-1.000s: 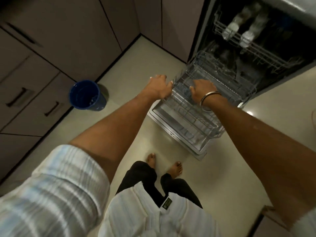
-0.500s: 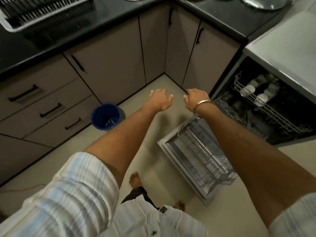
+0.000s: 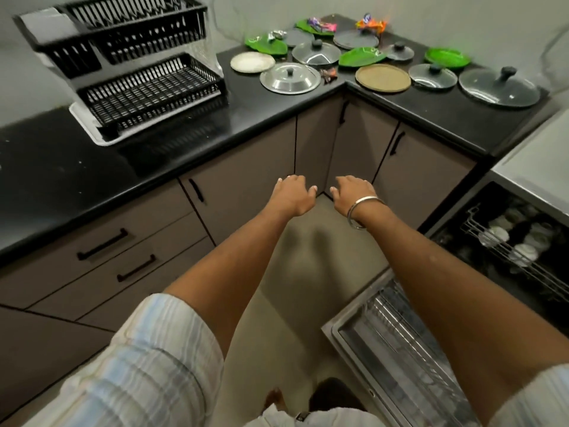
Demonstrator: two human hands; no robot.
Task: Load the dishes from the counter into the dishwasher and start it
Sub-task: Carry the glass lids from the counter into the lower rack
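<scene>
Reaching with my left hand (image 3: 292, 192) and right hand (image 3: 351, 192) loose and empty, I could trip on the dishwasher door (image 3: 354, 331) or knock lids (image 3: 289, 77) off the crowded table (image 3: 246, 118).

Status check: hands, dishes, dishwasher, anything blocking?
Left hand and right hand open, empty, raised toward the counter. Lids and plates on it, untouched. Dishwasher open, lower rack out. Nothing blocking.

I find no text, label, brand or number that I can read anywhere in the frame; the small dark tag (image 3: 303, 415) on the clothing at the bottom centre is too blurred for me to make out
</scene>
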